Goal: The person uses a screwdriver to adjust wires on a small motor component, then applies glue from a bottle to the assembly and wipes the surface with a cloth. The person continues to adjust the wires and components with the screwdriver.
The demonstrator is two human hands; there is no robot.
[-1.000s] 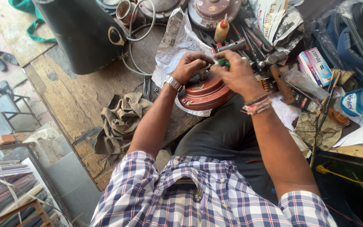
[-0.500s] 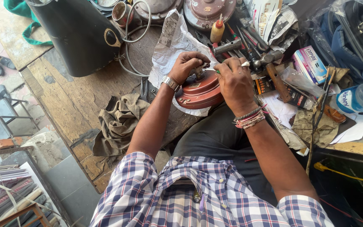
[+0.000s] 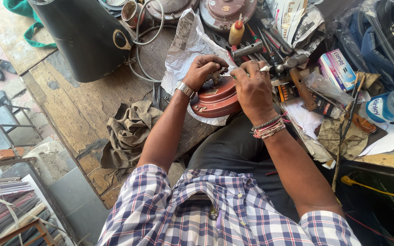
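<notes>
Nearest the camera, a checked shirt [image 3: 197, 218], both forearms reaching forward from it. Left of the left arm, a crumpled rag [image 3: 126, 130] lying on the worn wooden tabletop [image 3: 74, 109]. At the tabletop's near edge, a round reddish-brown casing [image 3: 217, 98], tilted, resting on a sheet of newspaper [image 3: 185, 50] and partly over the lap. Left hand [image 3: 204, 69], metal watch at the wrist, curled over the casing's top left, fingers closed around a small metal part there; exactly what part, impossible to tell. Right hand [image 3: 251, 89], thread bands at the wrist, pressed on the casing's right side, fingertips pinched on a thin tool [image 3: 264, 68] near the top. Just beyond the hands, a jumble of hand tools: a hammer [image 3: 297, 79], pliers, screwdrivers, a small oil bottle [image 3: 236, 33]. To the right, small cartons [image 3: 338, 68] and a plastic water bottle [image 3: 393, 105] lying on its side. Farther back, a second reddish casing [image 3: 226, 11], a loop of grey cable [image 3: 149, 32], and a large black cone-shaped shell [image 3: 85, 36] at the far left.
</notes>
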